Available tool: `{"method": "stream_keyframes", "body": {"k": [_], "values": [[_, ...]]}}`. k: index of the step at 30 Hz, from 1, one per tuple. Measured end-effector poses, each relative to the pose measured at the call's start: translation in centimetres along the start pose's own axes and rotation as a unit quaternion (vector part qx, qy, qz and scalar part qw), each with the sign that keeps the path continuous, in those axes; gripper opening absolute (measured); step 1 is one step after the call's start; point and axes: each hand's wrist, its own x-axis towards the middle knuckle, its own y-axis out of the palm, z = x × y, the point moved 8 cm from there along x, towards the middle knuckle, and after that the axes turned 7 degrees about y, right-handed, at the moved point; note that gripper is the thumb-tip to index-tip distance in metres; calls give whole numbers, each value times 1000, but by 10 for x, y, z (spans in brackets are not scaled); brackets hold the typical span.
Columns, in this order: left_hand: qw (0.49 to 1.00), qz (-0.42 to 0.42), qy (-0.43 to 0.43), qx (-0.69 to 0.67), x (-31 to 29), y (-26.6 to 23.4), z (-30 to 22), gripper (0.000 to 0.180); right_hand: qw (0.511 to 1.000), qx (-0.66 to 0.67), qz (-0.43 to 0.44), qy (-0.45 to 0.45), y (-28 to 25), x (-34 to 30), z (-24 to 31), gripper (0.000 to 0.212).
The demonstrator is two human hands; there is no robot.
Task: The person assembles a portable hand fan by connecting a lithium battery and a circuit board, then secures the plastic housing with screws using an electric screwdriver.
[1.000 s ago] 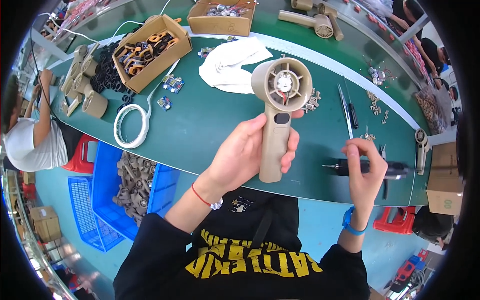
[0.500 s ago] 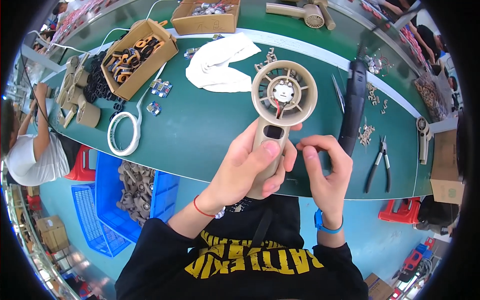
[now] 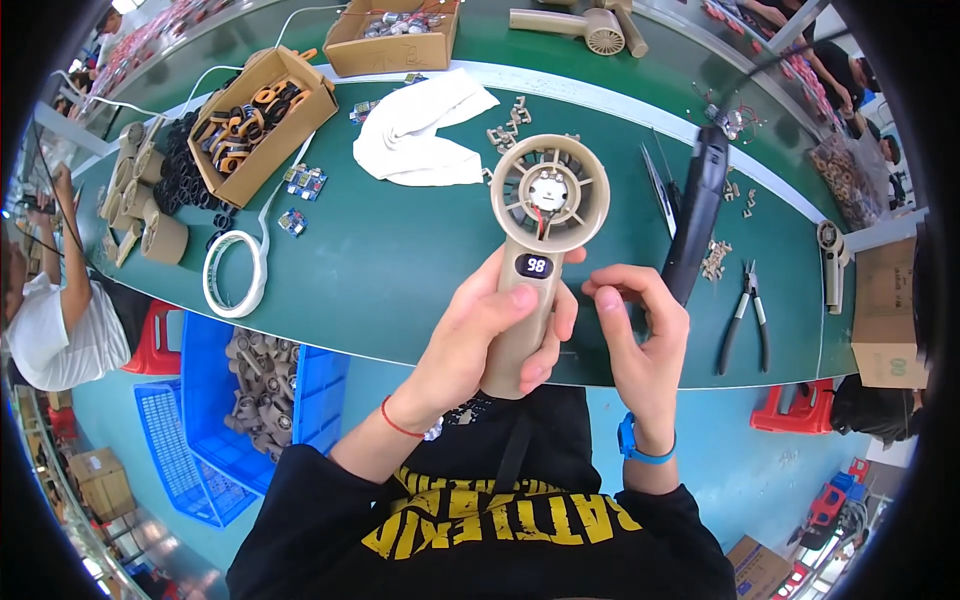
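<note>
Left hand is wrapped around the handle of the tan handheld fan, thumb pressed to its front face just below a lit display. Fan is held up over the near edge of the green table, head up, leaning slightly right; red wire and white hub visible behind the spokes. Right hand is just right of the fan, fingers released, loosely curled, thumb near the index fingertip; can't tell if those tips touch. Black corded electric screwdriver is right behind it, steeply tilted, lower end by the knuckles; contact unclear. Cutting pliers lie to the right, handles spread, near small tan clips. Left side of table: white cloth, tape roll, small circuit boards.
</note>
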Motion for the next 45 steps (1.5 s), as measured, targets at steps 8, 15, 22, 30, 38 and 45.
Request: {"method": "stream_keyframes", "body": {"k": [8,15,22,30,38,45], "values": [[999,-3,25,22,-6,-4,-11,48,1000,19,20,6,10,-4,-7,11],[994,-54,63,65,-1,-9,-5,59,999,33,20,37,14,-7,-18,11],[997,-7,32,65,-5,-7,-15,48,998,52,13,43,12,-6,-22,10],[997,-14,11,77,-6,-4,-2,47,996,69,22,41,12,-9,-22,10],[996,12,26,80,-9,-2,-8,44,993,80,66,53,14,-20,-10,11],[998,5,19,64,-10,0,-1,42,987,126,85,60,18,-20,-9,15]]}}
